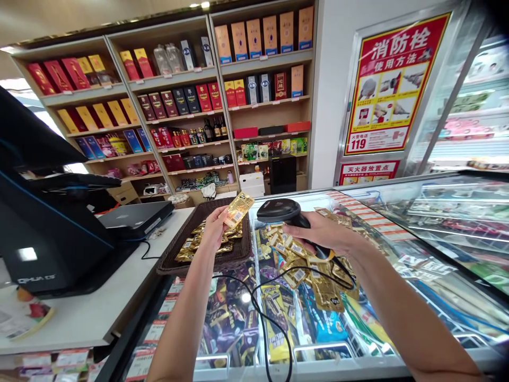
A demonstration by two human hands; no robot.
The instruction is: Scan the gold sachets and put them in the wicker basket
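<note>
Overhead, red sign (pixel 392 85) reading 119, gold packet (pixel 237 209), scanner (pixel 284 211)

head cam | 1 view | faces forward-down | close over freezer lid (pixel 397 233) | shelves (pixel 178 106) far

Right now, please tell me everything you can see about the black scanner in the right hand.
The barcode scanner is black, with a smooth plastic look, a rounded oval head and a handle. The right hand grips the handle, so most of it is hidden. The head points left, toward a gold packet that the left hand holds up. A thin black cable loops down from it over the glass-topped freezer. It hangs above loose gold packets.
</note>
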